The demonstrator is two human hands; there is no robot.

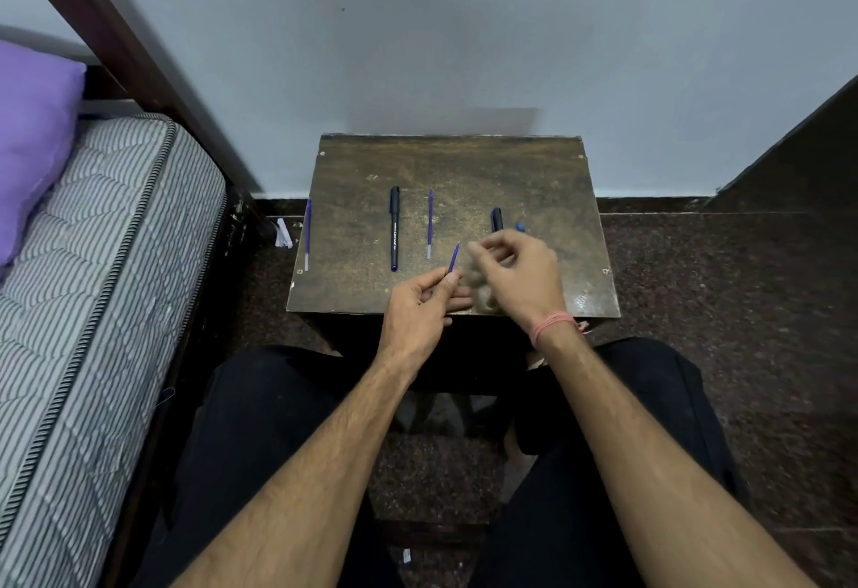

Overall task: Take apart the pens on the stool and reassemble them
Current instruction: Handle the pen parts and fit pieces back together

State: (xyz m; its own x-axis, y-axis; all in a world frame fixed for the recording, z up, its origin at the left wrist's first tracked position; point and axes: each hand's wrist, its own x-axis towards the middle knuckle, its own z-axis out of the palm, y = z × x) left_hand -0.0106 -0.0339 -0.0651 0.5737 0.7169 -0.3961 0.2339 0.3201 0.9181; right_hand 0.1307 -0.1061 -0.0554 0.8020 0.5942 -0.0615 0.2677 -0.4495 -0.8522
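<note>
At the stool's near edge: left hand (420,309) pinches a blue refill (453,258), tip angled up-right.
Right hand (515,281): blurred, fingers curled; hold unclear.
Nearest barrel: dark piece (497,220) just beyond the right hand.
Around: capped pen (394,228), loose refill (430,223), another refill (307,234) at stool (534,169) left edge.

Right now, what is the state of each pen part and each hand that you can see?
left hand: pinches a blue refill, tip up.
right hand: blurred, grip unclear.
dark pen: whole, lying on the stool.
loose refill: lying bare beside the dark pen.
edge refill: at the stool's left edge.
pen barrel: lying, partly hidden.
</note>
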